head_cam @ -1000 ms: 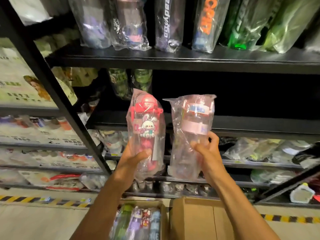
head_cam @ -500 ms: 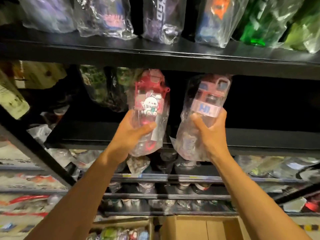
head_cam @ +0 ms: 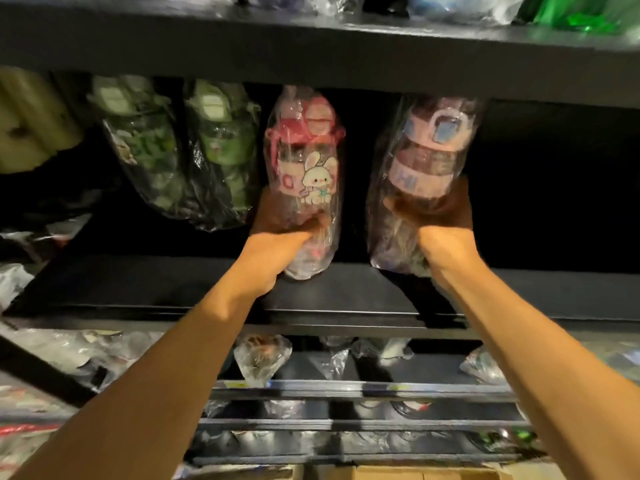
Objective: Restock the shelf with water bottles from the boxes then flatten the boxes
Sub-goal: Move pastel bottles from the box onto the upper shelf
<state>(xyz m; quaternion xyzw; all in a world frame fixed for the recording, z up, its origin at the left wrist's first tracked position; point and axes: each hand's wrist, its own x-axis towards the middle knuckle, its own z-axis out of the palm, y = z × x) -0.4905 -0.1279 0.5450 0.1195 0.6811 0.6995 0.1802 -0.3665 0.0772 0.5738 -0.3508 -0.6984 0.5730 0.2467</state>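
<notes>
Head view: red bunny bottle (head_cam: 304, 181) was gripped by left hand (head_cam: 277, 233), pink bottle (head_cam: 426, 168) by right hand (head_cam: 440, 233). Both were held upright, bagged, just above shelf (head_cam: 346, 289), right of green bottles (head_cam: 194, 150).

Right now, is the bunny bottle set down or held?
Held: the left hand grips the bunny bottle, tilted, over the shelf.

Two bagged water bottles, frame centre, upright with slight tilt, bases low over the black shelf (head_cam: 346, 289). Red-lid bottle (head_cam: 304, 174): clear body, bunny sticker, centre-left. Pink-lid bottle (head_cam: 426, 168): pale band, centre-right, tops near the upper board. Cardboard box (head_cam: 381, 472) edge at bottom centre.
</notes>
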